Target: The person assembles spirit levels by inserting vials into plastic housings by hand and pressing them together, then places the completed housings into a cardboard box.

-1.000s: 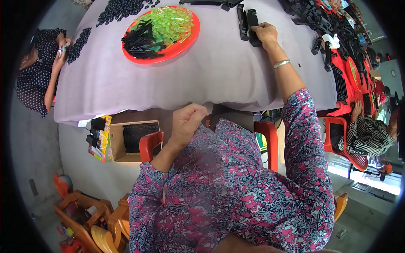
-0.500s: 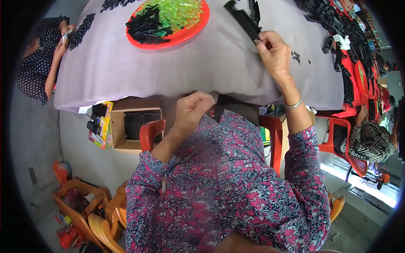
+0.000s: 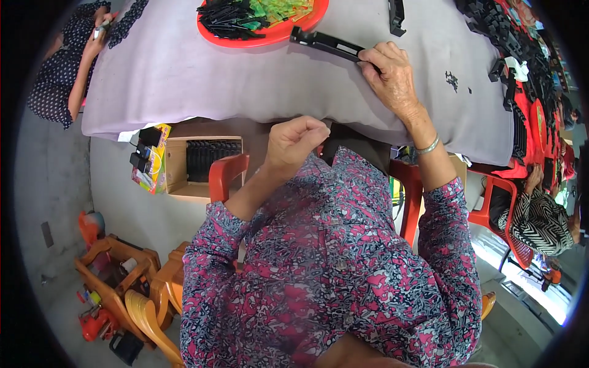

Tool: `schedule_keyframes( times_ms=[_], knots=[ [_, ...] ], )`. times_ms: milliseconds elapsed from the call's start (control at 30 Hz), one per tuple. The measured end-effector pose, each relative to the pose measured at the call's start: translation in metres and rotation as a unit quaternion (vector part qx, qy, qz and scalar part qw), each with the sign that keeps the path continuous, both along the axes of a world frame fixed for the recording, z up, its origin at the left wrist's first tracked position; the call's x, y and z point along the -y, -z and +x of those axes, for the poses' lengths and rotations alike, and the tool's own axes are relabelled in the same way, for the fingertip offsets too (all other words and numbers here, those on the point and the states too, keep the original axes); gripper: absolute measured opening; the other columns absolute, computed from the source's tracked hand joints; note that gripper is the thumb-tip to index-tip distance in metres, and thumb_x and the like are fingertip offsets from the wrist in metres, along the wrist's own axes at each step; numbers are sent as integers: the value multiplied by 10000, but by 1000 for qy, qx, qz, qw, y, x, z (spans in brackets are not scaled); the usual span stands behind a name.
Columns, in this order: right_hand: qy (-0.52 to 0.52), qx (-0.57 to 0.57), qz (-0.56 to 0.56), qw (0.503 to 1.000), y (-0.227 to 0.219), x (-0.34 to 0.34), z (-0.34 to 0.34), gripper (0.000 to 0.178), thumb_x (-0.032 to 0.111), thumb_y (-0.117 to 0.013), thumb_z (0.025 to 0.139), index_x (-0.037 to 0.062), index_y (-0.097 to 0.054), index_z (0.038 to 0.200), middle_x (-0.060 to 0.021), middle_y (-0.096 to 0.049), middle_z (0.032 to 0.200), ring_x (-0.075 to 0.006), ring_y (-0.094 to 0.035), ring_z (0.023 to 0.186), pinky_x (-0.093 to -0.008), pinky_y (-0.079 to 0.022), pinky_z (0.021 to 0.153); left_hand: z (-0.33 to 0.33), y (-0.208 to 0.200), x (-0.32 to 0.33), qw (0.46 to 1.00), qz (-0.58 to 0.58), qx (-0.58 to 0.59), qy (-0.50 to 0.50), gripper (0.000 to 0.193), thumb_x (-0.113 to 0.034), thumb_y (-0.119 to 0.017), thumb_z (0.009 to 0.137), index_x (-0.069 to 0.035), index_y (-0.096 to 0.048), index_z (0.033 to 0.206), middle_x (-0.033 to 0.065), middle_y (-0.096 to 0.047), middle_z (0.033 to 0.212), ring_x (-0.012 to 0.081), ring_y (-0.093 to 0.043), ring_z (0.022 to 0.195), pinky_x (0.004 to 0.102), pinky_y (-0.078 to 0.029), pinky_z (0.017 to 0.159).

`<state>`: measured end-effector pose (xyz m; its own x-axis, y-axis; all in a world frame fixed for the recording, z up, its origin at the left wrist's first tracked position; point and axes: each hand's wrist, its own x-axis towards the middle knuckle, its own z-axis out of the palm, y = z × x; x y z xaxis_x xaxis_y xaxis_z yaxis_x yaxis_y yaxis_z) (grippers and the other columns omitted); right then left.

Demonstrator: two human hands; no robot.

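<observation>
My right hand (image 3: 392, 80) is closed round one end of a long black plastic part (image 3: 334, 45) with a pale slot in it. The part is held over the cloth, and its far end reaches the edge of a red plate (image 3: 230, 43). On the plate lie black strips (image 3: 230, 18) and green and yellow translucent pieces (image 3: 282, 11). My left hand (image 3: 293, 146) is closed in front of the table edge, fingertips pressed together; whether anything small sits in them is hidden. Another black plastic part (image 3: 397, 17) lies on the cloth beyond my right hand.
A grey-lilac cloth (image 3: 172, 86) covers the table. Tiny black pieces (image 3: 451, 81) lie at right, near a heap of black parts (image 3: 491, 24). Under the table stands a cardboard box (image 3: 178, 167) of black parts. People sit at left (image 3: 61, 86) and right (image 3: 540, 214).
My right hand has swung the black part to the left, turning it flatter toward the plate. The other black part now lies apart from it. My left hand stays closed by the table edge.
</observation>
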<state>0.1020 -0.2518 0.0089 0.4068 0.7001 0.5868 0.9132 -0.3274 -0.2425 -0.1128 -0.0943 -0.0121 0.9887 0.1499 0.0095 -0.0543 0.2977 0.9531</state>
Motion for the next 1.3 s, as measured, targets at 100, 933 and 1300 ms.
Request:
schedule_keyframes(
  times_ms=[100,933,1300],
  knots=[
    [-21,-33,-18,999,-4,-1,4,165,15,-690,760,98,-662,900,-20,-577,834,-236,-548,825,-369,-413,760,0,1,1,1000,-4,-18,-4,124,-86,-641,960,29,-681,934,-9,-626,781,47,-553,708,212,-452,638],
    [-120,-120,-35,985,-32,-106,58,154,26,-623,890,59,-695,1022,-73,-668,934,-227,-639,786,-319,-516,735,0,10,3,997,58,-42,10,128,-104,-643,955,14,-680,923,-36,-591,769,36,-498,714,204,-415,652],
    [-145,12,-286,947,-20,-157,98,95,65,-664,835,48,-678,928,-99,-645,914,-300,-650,892,-409,-526,778,2,-7,5,997,69,-2,16,163,-138,-689,948,17,-672,899,-49,-526,601,-5,-458,576,212,-374,526]
  ],
)
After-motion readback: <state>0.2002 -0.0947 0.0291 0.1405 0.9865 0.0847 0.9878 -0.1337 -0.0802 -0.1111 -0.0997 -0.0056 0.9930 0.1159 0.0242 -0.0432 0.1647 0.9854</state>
